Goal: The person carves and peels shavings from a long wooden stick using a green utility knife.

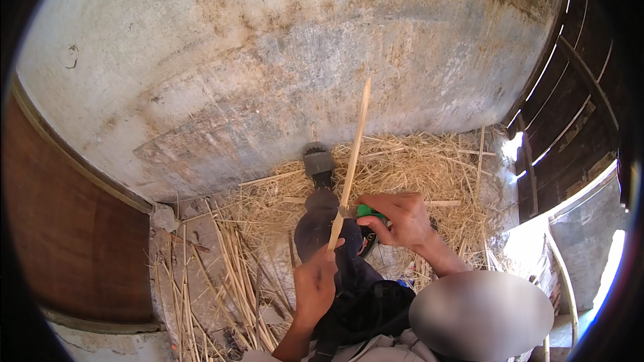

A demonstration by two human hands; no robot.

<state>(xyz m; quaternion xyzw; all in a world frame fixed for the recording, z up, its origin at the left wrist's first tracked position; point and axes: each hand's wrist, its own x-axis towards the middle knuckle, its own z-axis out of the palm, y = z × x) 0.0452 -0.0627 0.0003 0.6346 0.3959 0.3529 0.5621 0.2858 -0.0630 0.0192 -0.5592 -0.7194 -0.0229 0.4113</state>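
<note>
My left hand (pixel 316 284) is closed around the lower end of a long, pale strip of split bamboo or wood (pixel 355 151). The strip rises at a slant above my legs, and its tip stands in front of the wall. In my right hand (pixel 402 218) is a knife with a green handle (pixel 365 210). Its short blade meets the strip a little above my left hand. My fingers hide part of the handle.
Thin shavings (pixel 409 167) lie heaped along the stained wall (pixel 322 47). Several long strips (pixel 235 268) lie on the floor at left, near a brown door panel (pixel 74 221). My shoe (pixel 318 161) points at the wall. Dark slats (pixel 570 114) stand at right.
</note>
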